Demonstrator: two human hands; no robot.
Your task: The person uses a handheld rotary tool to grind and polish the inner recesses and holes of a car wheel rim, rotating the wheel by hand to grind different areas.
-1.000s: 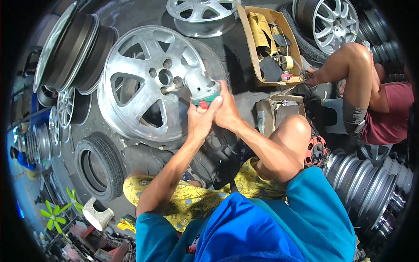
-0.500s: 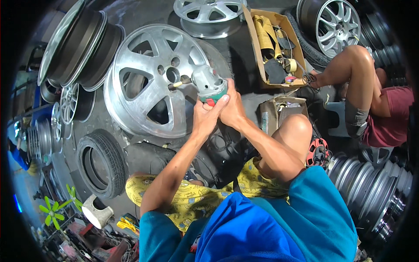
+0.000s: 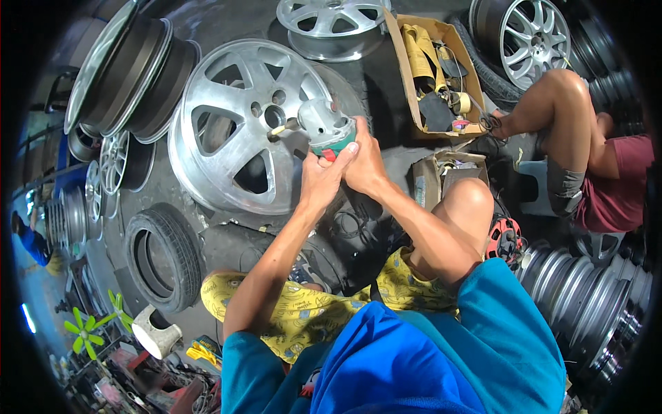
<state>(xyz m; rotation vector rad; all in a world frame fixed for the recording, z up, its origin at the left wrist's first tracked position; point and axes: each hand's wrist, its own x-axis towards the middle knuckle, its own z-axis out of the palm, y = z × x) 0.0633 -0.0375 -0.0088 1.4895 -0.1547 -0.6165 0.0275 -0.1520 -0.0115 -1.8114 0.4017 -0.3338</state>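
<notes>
Both my hands grip a hand-held power grinder (image 3: pixel 325 126) with a silver head and green body. My left hand (image 3: pixel 323 181) wraps the near end of its body from the left. My right hand (image 3: pixel 364 165) wraps it from the right, fingers over the top. The tool's small tip points left at the hub of a large silver alloy wheel (image 3: pixel 238 124) that lies tilted in front of me, close to its centre hole. My knees in yellow patterned shorts are bent below the wheel.
A cardboard box (image 3: pixel 412 83) of yellow straps and tools sits behind the grinder. Another person (image 3: pixel 586 152) in a maroon shirt sits at the right. Stacked rims (image 3: pixel 127 76) stand at the left, a black tyre (image 3: pixel 162 255) lower left, more rims (image 3: pixel 593 303) at the right.
The view has shifted slightly; the wheel and grinder appear lower and further right in the picture. My hands keep the same hold on the grinder against the wheel hub.
</notes>
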